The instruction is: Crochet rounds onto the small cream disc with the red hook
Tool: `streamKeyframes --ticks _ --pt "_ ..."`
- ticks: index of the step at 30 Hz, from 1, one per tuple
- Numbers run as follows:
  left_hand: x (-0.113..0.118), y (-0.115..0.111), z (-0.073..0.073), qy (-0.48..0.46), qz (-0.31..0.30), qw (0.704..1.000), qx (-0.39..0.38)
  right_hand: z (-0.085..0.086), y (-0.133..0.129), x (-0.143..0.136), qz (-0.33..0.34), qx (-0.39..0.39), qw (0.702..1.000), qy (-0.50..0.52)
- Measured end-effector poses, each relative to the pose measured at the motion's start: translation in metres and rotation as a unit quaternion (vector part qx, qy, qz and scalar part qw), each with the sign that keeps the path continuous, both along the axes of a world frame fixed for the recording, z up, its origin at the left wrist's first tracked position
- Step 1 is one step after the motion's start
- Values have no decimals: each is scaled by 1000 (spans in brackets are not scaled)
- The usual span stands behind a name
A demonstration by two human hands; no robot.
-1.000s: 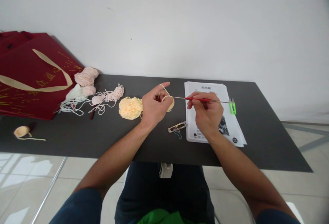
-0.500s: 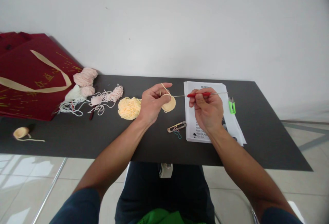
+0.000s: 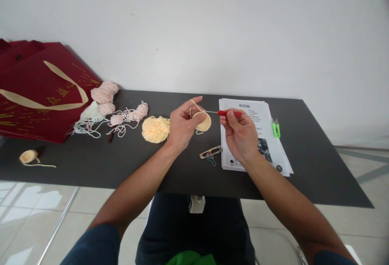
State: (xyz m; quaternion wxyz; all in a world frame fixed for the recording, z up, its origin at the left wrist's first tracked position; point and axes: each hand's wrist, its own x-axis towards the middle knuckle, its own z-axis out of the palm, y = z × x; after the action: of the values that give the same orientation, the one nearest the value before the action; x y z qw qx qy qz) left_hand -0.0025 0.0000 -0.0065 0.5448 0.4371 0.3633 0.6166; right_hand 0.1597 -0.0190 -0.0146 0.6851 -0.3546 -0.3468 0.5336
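Between thumb and fingers, my left hand (image 3: 182, 125) pinches a round pale-yellow crocheted piece (image 3: 204, 122), with a strand of yarn running up over its raised index finger. My right hand (image 3: 241, 133) grips the red handle of a crochet hook (image 3: 226, 114). The hook's thin metal shaft points left and reaches the top edge of the piece; its tip is too small to make out. A yellow yarn ball (image 3: 155, 129) lies just left of my left hand. Printed sheets (image 3: 267, 135) lie beneath and behind my right hand.
Metal thread snips (image 3: 210, 152) with small coloured loops lie left of the sheets, and green snips (image 3: 275, 129) at their right edge. Pink yarn (image 3: 105, 92), white yarn (image 3: 88, 121) and a red bag (image 3: 39, 95) are at the left. A small crocheted cup (image 3: 28, 157) sits front left.
My right hand and the hook have moved left, closer to the crocheted piece. The whole view has shifted slightly. My left hand keeps its hold.
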Motion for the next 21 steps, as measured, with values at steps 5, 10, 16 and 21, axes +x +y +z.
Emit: streamKeyframes --ticks 5,10,16,21 --pt "1 -1 -1 2 16 1000 -14 0 -10 -9 -35 41 997 -54" --pt "4 -3 -1 -58 1 997 -45 -4 -26 -16 -122 104 962 -219" --pt "4 -4 6 -157 -35 982 -102 -13 -30 -13 -144 273 894 -325" --pt "1 -2 11 -158 -68 976 -134 -15 -19 -11 -74 179 962 -194"
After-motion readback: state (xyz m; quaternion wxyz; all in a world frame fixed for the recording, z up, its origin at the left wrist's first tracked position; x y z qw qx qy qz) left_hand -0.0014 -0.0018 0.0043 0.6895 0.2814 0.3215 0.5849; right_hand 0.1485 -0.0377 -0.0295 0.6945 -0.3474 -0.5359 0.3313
